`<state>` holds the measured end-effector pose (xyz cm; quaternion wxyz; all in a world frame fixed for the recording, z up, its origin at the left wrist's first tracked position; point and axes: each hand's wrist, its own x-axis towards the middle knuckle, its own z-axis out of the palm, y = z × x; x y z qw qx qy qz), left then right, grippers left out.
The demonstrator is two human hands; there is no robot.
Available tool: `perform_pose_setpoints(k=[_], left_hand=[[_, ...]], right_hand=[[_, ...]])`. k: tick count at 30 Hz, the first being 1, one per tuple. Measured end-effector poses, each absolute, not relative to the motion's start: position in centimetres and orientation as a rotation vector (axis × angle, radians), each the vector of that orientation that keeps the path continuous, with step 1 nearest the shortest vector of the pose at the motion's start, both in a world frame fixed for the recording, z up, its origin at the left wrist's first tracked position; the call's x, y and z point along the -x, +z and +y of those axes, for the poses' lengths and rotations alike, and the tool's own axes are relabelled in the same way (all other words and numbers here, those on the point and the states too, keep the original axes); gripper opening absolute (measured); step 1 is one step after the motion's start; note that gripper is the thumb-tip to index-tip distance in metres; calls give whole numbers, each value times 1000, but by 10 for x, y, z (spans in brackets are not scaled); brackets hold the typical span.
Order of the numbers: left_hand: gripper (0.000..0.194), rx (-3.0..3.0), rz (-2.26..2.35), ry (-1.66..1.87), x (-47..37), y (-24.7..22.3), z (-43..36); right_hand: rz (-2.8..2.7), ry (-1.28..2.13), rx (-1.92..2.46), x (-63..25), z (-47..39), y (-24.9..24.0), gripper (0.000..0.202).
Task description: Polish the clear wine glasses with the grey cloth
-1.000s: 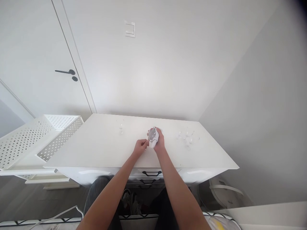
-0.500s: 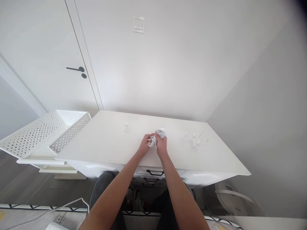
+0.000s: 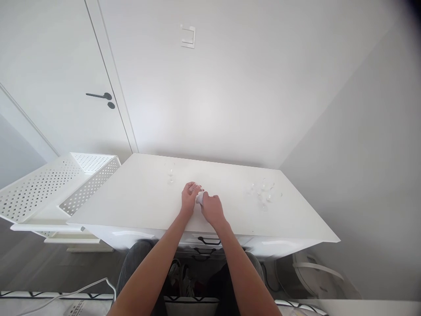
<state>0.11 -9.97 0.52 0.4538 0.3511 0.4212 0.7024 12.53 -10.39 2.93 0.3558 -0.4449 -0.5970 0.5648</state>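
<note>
My left hand is closed around a small clear glass, just above the middle of a white dresser top. Pressed against the glass's near side is a white cloth, bunched in my right hand, whose fingers are wrapped round it. Fingers and cloth hide much of the glass. Farther left, a stemmed glass stands on the dresser. Several clear glasses stand grouped to the right of my hands; their outlines are faint against the white.
A white perforated-metal cart adjoins the dresser's left side. Behind rises a wall with a light switch, and a door with a dark handle is at left. Dark drawer pulls face my knees. A grey bin sits at lower right.
Both hands have shifted left with the glass and cloth. My right hand has turned so its back faces up, and less cloth shows. The view has moved slightly.
</note>
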Motion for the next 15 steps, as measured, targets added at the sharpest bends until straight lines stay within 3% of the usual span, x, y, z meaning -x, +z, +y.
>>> perform_pose_setpoints(k=[6, 8, 12, 13, 15], left_hand=[[33, -957, 1082, 1751, 1, 5, -103], [33, -980, 1146, 1761, 1, 5, -103], [40, -918, 1215, 1779, 2, 2, -100], [41, -906, 1205, 1771, 3, 1, -100], [39, -906, 1183, 1739, 4, -1, -100]], right_hand=[[-1511, 2100, 876, -141, -99, 39, 36], [-1632, 1891, 1015, -142, -100, 39, 30], [-1861, 1027, 1396, -136, -100, 39, 22], [-1898, 1028, 1398, -135, -99, 40, 22], [-1944, 1381, 1303, -137, -98, 42, 17]])
